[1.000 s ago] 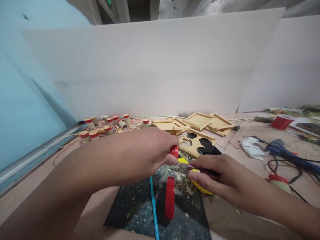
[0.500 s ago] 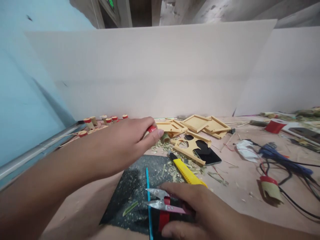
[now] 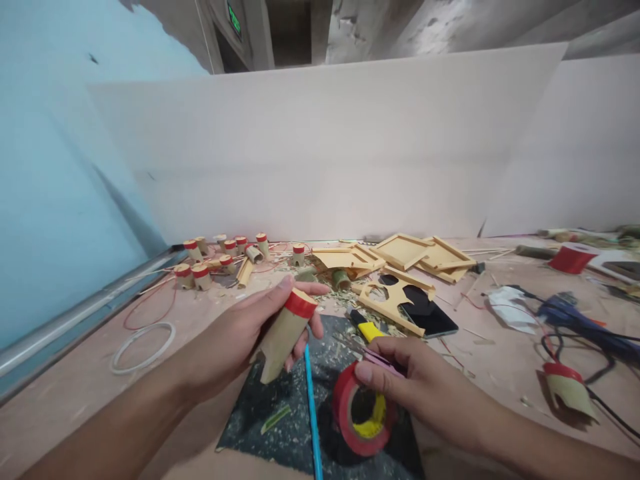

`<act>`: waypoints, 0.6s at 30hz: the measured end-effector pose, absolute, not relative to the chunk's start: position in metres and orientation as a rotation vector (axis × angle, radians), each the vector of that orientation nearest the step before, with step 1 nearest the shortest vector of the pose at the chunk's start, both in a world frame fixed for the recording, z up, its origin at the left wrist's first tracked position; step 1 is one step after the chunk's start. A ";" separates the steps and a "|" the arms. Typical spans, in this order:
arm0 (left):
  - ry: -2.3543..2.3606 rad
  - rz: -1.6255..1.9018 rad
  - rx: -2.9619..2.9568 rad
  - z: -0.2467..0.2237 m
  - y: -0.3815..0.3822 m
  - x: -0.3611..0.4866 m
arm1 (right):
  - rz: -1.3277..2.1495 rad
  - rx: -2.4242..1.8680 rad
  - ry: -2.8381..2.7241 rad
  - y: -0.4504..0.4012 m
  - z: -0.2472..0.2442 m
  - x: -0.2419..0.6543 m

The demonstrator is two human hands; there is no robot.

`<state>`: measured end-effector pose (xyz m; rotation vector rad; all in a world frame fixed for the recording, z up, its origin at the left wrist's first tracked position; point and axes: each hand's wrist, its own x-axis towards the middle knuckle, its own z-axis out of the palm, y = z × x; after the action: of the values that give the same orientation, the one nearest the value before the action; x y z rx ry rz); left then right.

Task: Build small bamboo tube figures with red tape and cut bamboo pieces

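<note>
My left hand (image 3: 250, 320) holds a bamboo tube (image 3: 283, 335), tilted, with a band of red tape around its upper end and a notched lower end. Between the thumb and fingers of my right hand (image 3: 400, 373) are a roll of red tape (image 3: 344, 408) with a yellow core and pink-handled snips (image 3: 383, 362). Both hands are over a dark mat (image 3: 260, 427). On the mat lie a blue stick (image 3: 312, 413) and a green sliver (image 3: 276, 419). A yellow cutter (image 3: 371, 331) lies partly behind my right hand.
Several red-banded tubes (image 3: 201, 275) stand at the back left, near a white ring (image 3: 143, 348). Wooden frames (image 3: 403, 251), a phone (image 3: 435, 319) and shavings lie at the back. On the right are a red spool (image 3: 571, 259), dark cables (image 3: 607, 367) and another banded tube (image 3: 569, 393).
My left hand has turned over, bringing the tube into full view. My right hand has raised the tape roll and snips, and the snips' blades point further away. The view has shifted slightly.
</note>
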<state>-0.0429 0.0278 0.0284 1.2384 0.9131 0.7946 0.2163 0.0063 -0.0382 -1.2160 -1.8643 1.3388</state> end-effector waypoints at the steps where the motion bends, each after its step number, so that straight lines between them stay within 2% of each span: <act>1: 0.908 0.792 1.225 0.026 0.027 -0.042 | 1.339 -1.236 -1.890 0.006 -0.039 0.217; 10: 1.049 0.670 1.513 0.017 0.015 -0.038 | 1.138 -1.354 -2.080 0.004 -0.054 0.219; 14: 1.004 0.773 1.728 0.012 0.013 -0.039 | 1.061 -1.393 -2.192 0.003 -0.048 0.219; 18: 0.900 0.832 1.694 0.008 0.015 -0.039 | 0.949 -1.383 -2.193 0.000 -0.041 0.219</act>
<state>-0.0394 0.0151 0.0082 1.6944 0.9003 0.8320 0.2190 -0.0003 -0.0414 -1.3827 -2.1928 0.9490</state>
